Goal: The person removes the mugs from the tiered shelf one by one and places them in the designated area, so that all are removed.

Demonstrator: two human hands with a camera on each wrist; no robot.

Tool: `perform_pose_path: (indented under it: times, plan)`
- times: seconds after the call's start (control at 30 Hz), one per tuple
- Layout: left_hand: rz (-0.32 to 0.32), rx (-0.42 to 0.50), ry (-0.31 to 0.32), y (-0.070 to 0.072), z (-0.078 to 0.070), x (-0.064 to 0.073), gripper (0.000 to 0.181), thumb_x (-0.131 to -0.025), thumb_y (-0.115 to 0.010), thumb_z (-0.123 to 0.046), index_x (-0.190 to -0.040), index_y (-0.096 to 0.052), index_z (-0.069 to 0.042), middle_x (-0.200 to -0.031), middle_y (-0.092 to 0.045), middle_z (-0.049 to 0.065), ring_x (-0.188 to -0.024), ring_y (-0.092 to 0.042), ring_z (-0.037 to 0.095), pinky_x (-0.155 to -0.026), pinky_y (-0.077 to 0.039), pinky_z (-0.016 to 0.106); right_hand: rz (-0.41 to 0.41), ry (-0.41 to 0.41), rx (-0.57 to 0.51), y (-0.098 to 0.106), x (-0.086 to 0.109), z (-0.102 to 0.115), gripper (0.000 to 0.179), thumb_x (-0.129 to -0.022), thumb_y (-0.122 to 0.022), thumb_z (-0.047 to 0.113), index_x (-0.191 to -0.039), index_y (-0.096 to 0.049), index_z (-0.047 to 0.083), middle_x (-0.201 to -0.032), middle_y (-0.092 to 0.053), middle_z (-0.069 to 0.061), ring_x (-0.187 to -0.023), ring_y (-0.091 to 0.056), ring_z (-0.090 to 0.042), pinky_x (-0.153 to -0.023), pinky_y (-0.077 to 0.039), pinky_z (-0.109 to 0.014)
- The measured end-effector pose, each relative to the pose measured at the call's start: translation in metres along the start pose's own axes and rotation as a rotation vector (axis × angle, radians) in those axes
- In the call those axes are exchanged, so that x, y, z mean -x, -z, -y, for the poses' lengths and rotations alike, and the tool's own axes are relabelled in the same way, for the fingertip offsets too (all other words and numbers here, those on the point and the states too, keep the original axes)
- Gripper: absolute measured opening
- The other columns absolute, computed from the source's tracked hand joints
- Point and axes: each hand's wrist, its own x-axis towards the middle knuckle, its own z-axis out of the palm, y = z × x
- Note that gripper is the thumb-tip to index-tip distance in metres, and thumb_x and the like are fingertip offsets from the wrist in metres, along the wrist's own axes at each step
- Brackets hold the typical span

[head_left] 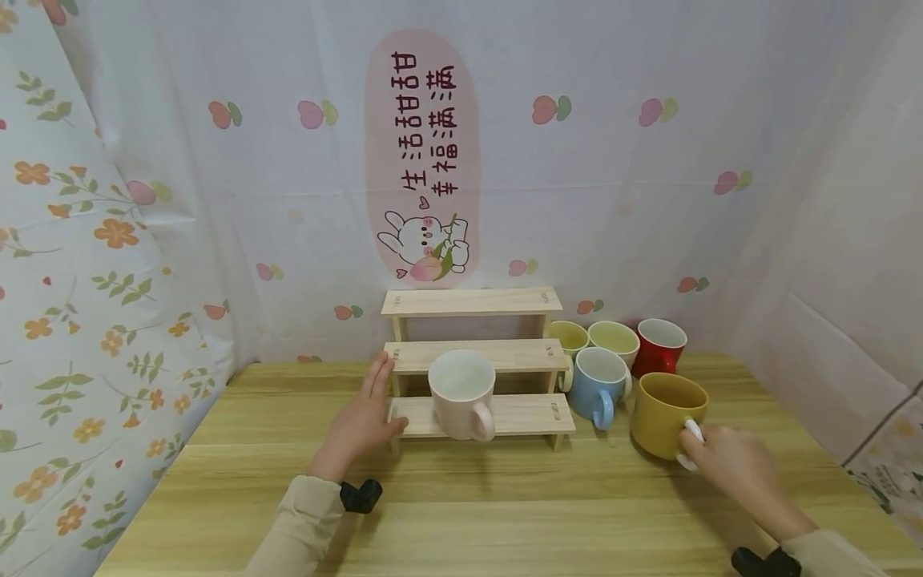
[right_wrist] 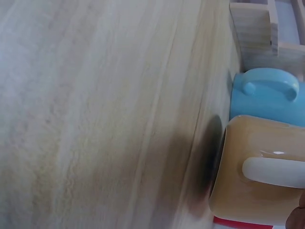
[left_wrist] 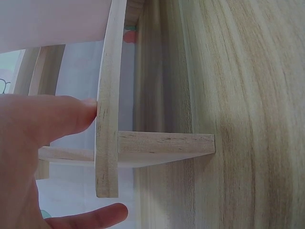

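Mustard-yellow and glazed, the ceramic mug with the white handle (head_left: 669, 413) stands on the pale wood-grain table (head_left: 505, 505), right of the three-step unpainted wooden rack (head_left: 472, 365) and just near of the sky-blue ceramic mug (head_left: 600, 383). The right hand (head_left: 735, 465) reaches it from the near right, fingertips at the white handle; the right wrist view shows that handle bare along most of its length with only a sliver of the hand at the frame's corner, so I cannot tell whether the fingers have closed round it or merely touch it.

To do this well, I judge the fingers should hook fully through the handle before any lift, and the mug should rise straight up, since the blue mug sits just beside it and a sideways drag could knock it.

The left hand (head_left: 364, 421) lies open, fingers straight, pressed against the rack's left upright; the left wrist view shows a fingertip (left_wrist: 83, 112) touching the wooden edge. Holding the rack steady matters, for a pale pink ceramic mug (head_left: 463, 394) already stands on the lowest step.

Farther right, a red mug (head_left: 659, 344) and two pale yellow-green mugs (head_left: 613, 340) wait behind.
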Motion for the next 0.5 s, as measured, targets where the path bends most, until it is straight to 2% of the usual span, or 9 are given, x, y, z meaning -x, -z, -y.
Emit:
perform_pose_path:
  times: [0.17, 0.33, 0.5]
  plan:
    - [0.004, -0.01, -0.007, -0.001, 0.001, -0.001, 0.094, -0.085, -0.072, -0.021, -0.153, -0.009, -0.006, -0.161, -0.003, 0.01, -0.059, -0.048, 0.016, -0.052, -0.04, 0.028, 0.003, -0.032, -0.007, -0.004, -0.004, -0.001, 0.039, -0.092, -0.045, 0.028, -0.056, -0.043, 0.012, -0.052, -0.04, 0.0, -0.049, -0.038, -0.017, -0.045, -0.027, -0.03]
    - [-0.001, -0.006, 0.001, 0.0, 0.002, -0.002, 0.094, -0.084, -0.073, -0.021, -0.153, -0.009, -0.007, -0.161, -0.003, 0.009, -0.064, -0.052, 0.019, -0.052, -0.041, 0.028, -0.024, -0.022, -0.016, -0.008, -0.009, 0.0, 0.039, -0.091, -0.046, 0.028, -0.056, -0.043, 0.012, -0.052, -0.04, 0.0, -0.048, -0.038, -0.017, -0.044, -0.027, -0.03]
    - [0.013, -0.007, 0.005, -0.002, 0.003, -0.003, 0.096, -0.084, -0.073, -0.023, -0.153, -0.008, -0.007, -0.161, -0.002, 0.009, -0.063, -0.051, 0.018, -0.051, -0.041, 0.028, -0.016, -0.03, -0.031, -0.012, -0.013, 0.0, 0.041, -0.092, -0.046, 0.028, -0.054, -0.044, 0.012, -0.052, -0.038, 0.001, -0.047, -0.037, -0.017, -0.043, -0.026, -0.03]
